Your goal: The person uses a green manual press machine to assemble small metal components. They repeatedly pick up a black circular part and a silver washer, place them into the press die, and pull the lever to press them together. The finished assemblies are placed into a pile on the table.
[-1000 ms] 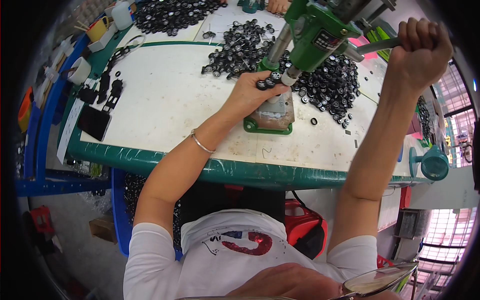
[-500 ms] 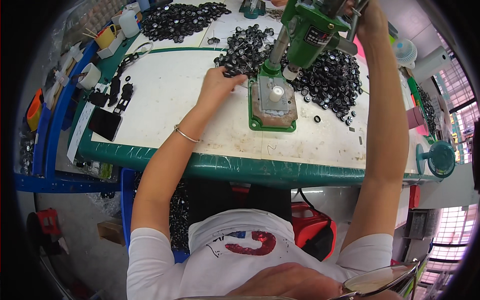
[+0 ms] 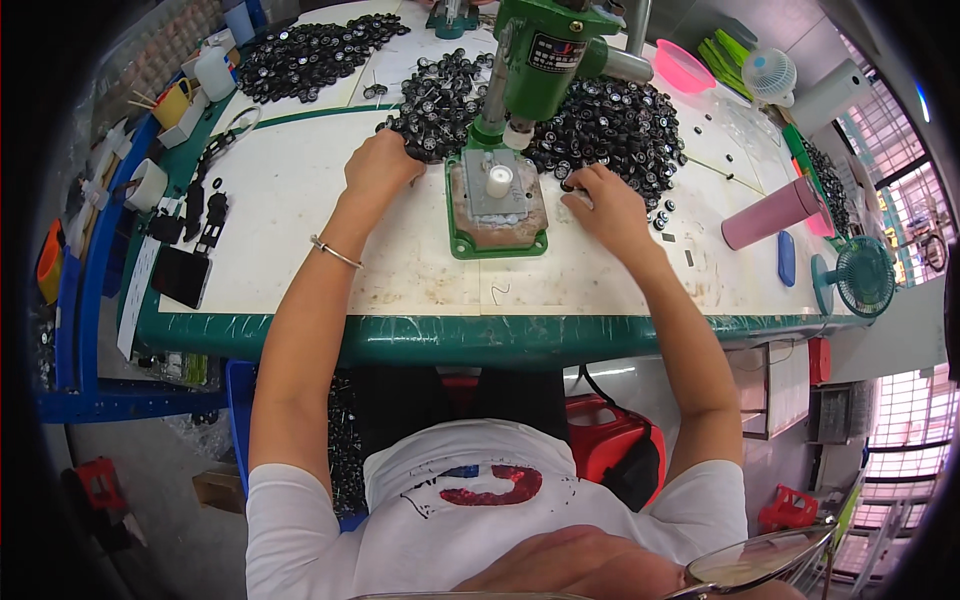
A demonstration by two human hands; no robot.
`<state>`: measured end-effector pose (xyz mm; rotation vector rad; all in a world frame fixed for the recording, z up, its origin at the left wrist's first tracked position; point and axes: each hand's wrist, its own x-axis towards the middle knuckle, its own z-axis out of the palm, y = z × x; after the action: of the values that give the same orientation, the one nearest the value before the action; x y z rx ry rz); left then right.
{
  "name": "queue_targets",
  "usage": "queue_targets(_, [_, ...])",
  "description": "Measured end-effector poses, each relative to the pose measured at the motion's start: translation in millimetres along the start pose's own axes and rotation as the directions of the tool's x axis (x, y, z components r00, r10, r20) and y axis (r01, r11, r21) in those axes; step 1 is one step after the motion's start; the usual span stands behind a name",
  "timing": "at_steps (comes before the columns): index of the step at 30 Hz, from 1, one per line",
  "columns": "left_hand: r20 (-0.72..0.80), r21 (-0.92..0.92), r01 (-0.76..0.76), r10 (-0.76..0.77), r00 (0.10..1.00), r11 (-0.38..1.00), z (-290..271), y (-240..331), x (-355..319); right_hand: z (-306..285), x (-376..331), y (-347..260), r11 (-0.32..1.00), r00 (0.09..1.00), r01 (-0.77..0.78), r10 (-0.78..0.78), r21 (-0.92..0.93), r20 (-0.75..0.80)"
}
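My left hand (image 3: 382,168) is at the left edge of a pile of small black wheels with silvery centres (image 3: 437,108). Its fingers curl inward and hide whatever they hold. Between my hands stands a green bench press (image 3: 545,75), its head above a metal plate that carries a white round holder (image 3: 499,180). To the right of the press base, my right hand (image 3: 612,208) pinches a small black wheel (image 3: 568,186) between thumb and fingers, beside the pile of black wheels (image 3: 620,130).
Another heap of black wheels (image 3: 315,60) lies at the far left. A phone (image 3: 182,276) rests near the left front edge. On the right are a pink bottle (image 3: 770,213), a blue case (image 3: 786,258) and a green fan (image 3: 862,277). A pink basin (image 3: 684,66) sits behind.
My right hand has let go of the press handle and come down to the table beside the right pile. My left hand stays by the left pile, its fingers more curled. The view has shifted.
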<state>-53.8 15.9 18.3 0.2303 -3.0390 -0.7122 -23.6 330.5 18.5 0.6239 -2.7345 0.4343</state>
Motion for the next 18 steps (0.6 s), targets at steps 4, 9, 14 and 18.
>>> queue_targets(4, [-0.012, -0.261, -0.06, 0.059, 0.998, 0.964, 9.3, -15.4, -4.4, 10.5, -0.7, -4.1, 0.999, 0.998, 0.03, -0.03, -0.013, -0.054])
queue_targets(9, [0.074, -0.808, 0.014, 0.078, 0.994, 0.589, -3.8, -4.8, -36.5, -10.0, 4.0, -24.1, 0.951, 0.989, -0.147, 0.14, 0.27, 0.046])
queue_targets(14, [0.0, -0.974, -0.046, 0.205, 0.979, 0.222, 6.4, 21.7, -40.2, -5.7, 24.1, -47.1, 0.781, 1.0, 0.024, -0.019, 0.624, -0.016])
queue_targets(18, [-0.01, -0.985, -0.054, 0.258, 0.966, 0.166, 19.1, 31.7, -42.6, -1.7, 31.7, -66.4, 0.798, 0.996, 0.034, -0.077, 0.602, 0.047])
